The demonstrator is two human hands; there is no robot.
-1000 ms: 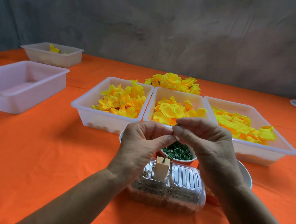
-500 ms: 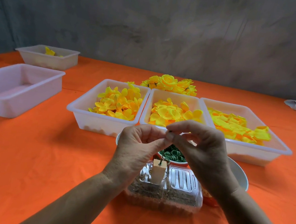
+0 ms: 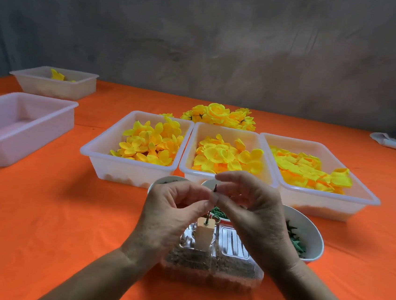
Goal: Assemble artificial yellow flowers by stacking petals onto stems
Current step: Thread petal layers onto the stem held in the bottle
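The right hand has opened its upper fingers while both grips keep pinching the bare green stem, now lifted clear for its first petal.

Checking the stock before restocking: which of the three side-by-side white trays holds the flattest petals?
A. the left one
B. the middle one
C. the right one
C: the right tray holds thin, flat-lying petals, while the other two hold cupped ones.
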